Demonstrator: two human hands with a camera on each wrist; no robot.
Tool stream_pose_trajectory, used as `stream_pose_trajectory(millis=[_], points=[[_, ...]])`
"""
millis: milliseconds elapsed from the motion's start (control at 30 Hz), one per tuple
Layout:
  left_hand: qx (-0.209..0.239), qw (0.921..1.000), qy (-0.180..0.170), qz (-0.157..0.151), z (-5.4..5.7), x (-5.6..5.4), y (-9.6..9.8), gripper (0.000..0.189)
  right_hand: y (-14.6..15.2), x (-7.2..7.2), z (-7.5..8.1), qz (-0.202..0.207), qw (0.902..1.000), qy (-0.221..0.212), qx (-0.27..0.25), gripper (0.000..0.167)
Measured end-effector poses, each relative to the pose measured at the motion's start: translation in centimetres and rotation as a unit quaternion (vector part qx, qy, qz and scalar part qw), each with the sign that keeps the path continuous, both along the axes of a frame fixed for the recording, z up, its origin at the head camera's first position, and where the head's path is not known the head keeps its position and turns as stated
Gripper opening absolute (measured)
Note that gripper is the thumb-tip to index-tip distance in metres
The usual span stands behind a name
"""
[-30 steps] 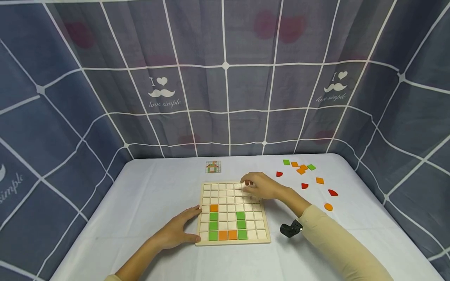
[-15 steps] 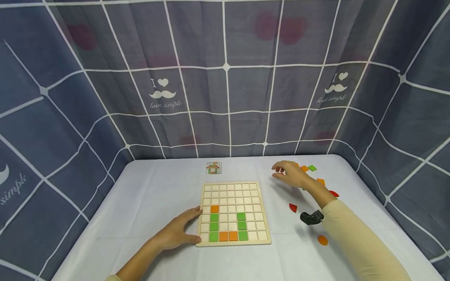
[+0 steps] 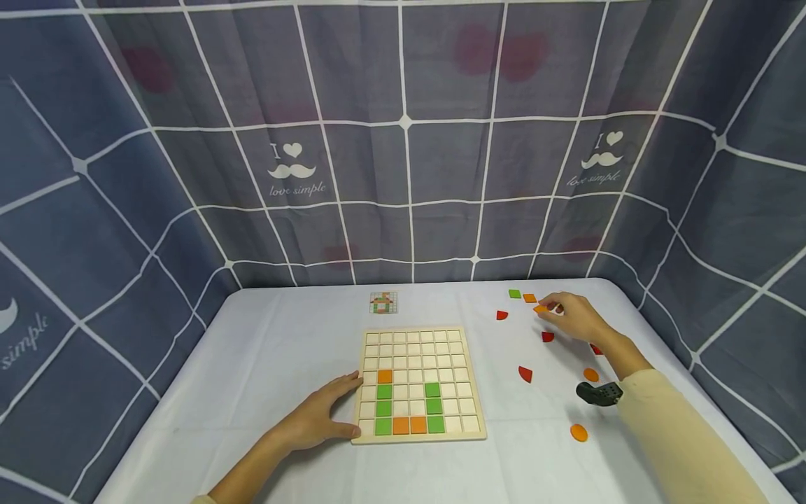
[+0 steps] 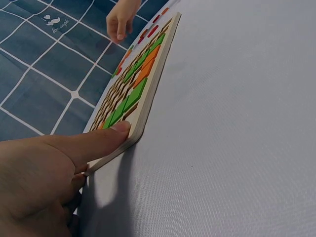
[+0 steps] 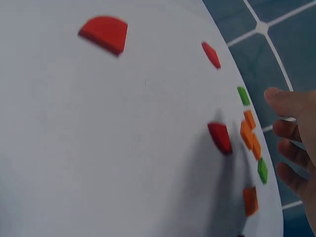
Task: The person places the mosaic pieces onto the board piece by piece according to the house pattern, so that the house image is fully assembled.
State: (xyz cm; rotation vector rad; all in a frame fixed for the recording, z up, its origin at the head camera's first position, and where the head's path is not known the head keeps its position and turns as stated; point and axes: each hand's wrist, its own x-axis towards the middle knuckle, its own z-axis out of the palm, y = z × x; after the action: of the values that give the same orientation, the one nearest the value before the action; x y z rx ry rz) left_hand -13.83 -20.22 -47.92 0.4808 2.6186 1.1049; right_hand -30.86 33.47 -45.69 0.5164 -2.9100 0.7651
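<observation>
A wooden grid board point(image 3: 406, 343) lies on the white table, with green tiles point(image 3: 433, 406) and orange tiles point(image 3: 401, 425) in some of its cells. My left hand point(image 3: 317, 413) rests along the board's left edge, fingers spread, the thumb point(image 4: 111, 138) on its near left corner. Over at the right, my right hand point(image 3: 574, 316) hovers above the loose pieces, its fingertips overlapping an orange piece point(image 3: 540, 309) in the head view. Seen from the right wrist, thumb and fingers are apart with nothing between them, and the orange pieces point(image 5: 246, 134) lie on the table.
Red pieces point(image 3: 525, 374) and orange discs point(image 3: 578, 433) lie scattered right of the board. A green piece point(image 3: 514, 294) sits at the far side. Behind the board lies a small pattern card point(image 3: 383, 302). Checked curtains point(image 3: 441, 161) enclose the table.
My right hand has moved from above the board's far right corner rightward to the loose pieces, uncovering a red piece and an orange disc. The left hand stays at the board's edge.
</observation>
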Motion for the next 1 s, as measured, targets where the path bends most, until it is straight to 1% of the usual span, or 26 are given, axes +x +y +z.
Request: stream_pose_trajectory(millis=[133, 267, 400, 533, 667, 733, 900, 1000], points=[[-0.002, 1.0000, 0.002, -0.001, 0.0, 0.0, 0.0, 0.091, 1.7, 0.4, -0.6, -0.025, 0.9995, -0.020, 0.005, 0.040], [-0.003, 1.0000, 0.003, 0.000, 0.0, 0.0, 0.0, 0.091, 3.2, 0.9, -1.0, -0.051, 0.9981, -0.035, 0.008, 0.041], [-0.004, 1.0000, 0.003, 0.000, -0.1, 0.0, 0.0, 0.091, 4.5, 1.4, -1.4, -0.068, 0.9966, -0.047, 0.000, 0.041], [-0.005, 1.0000, 0.002, -0.001, -0.1, 0.0, 0.0, 0.091, 5.7, 1.6, -2.1, -0.084, 0.9939, -0.070, -0.012, 0.045], [-0.003, 1.0000, -0.002, 0.001, -0.1, 0.0, 0.0, 0.092, 6.5, 1.9, -2.8, -0.092, 0.9918, -0.087, -0.012, 0.051], [-0.003, 1.0000, -0.004, 0.002, 0.0, 0.0, 0.0, 0.091, 6.9, 2.0, -3.1, -0.089, 0.9919, -0.089, -0.014, 0.053], [-0.005, 1.0000, -0.002, 0.003, 0.0, 0.0, 0.0, 0.091, 7.1, 2.2, -3.7, -0.094, 0.9910, -0.088, -0.036, 0.048], [-0.007, 1.0000, 0.000, 0.002, 0.0, 0.0, 0.0, 0.091, 7.1, 2.2, -3.9, -0.105, 0.9896, -0.088, -0.044, 0.045]])
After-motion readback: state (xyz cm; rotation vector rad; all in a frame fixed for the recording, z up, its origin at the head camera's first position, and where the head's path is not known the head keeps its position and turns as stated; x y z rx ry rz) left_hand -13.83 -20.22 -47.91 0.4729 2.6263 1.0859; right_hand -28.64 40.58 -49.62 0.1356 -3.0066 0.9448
